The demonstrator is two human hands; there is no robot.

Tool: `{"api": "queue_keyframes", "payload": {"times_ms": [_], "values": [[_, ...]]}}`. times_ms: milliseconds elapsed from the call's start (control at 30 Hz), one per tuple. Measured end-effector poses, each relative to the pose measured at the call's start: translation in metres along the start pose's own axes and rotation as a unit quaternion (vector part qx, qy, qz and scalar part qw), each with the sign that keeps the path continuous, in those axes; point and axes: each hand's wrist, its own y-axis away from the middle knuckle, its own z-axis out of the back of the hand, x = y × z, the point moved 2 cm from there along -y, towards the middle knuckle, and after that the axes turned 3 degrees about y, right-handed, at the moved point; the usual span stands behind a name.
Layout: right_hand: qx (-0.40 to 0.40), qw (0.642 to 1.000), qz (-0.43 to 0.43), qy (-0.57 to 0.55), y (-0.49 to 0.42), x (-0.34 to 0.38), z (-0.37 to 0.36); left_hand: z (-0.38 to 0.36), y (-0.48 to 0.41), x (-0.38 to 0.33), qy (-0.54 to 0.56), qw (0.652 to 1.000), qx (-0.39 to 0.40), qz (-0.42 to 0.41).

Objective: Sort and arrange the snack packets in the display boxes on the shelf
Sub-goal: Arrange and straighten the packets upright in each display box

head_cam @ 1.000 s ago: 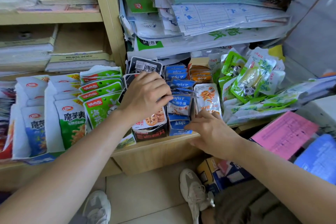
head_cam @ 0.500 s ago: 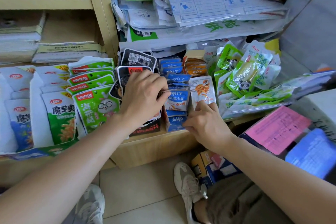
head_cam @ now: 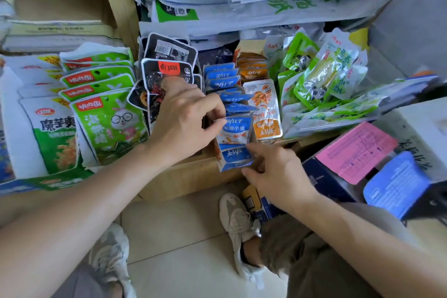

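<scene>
White-and-green snack packets (head_cam: 52, 128) stand in rows at the left edge of the frame, and just right of them green packets (head_cam: 108, 123) with a rabbit drawing lean in a row of their own. Next, near the middle, come black packets (head_cam: 167, 65). The left hand (head_cam: 183, 118) lies over them, its fingers curled toward the right and pinching the top left corner of the front blue packet (head_cam: 235, 128). That packet stands upright at the head of a row of blue packets (head_cam: 221, 75) in a narrow blue box (head_cam: 235, 161) on the wooden shelf (head_cam: 188, 176). Touching that box on the right is a row of orange packets (head_cam: 266, 109). Below them the right hand (head_cam: 278, 172) grips the box's front right corner, forefinger on its face and thumb beneath. Further right, green panda packets (head_cam: 319, 80) pile loosely, and a pink sheet (head_cam: 355, 150) lies at the lower right.
</scene>
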Motion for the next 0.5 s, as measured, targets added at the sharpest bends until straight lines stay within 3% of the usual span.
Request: {"api": "queue_keyframes", "payload": {"times_ms": [167, 333, 500], "values": [[0.05, 0.997, -0.044, -0.03, 0.013, 0.007, -0.016, 0.001, -0.003, 0.0, 0.028, 1.0, 0.008, 0.008], [0.073, 0.995, -0.028, 0.064, 0.005, -0.006, -0.019, 0.001, -0.002, 0.001, 0.05, 0.998, 0.025, 0.004], [0.037, 0.999, -0.037, 0.002, -0.003, -0.006, -0.02, 0.004, -0.001, 0.003, 0.06, 0.998, 0.029, 0.007]]}}
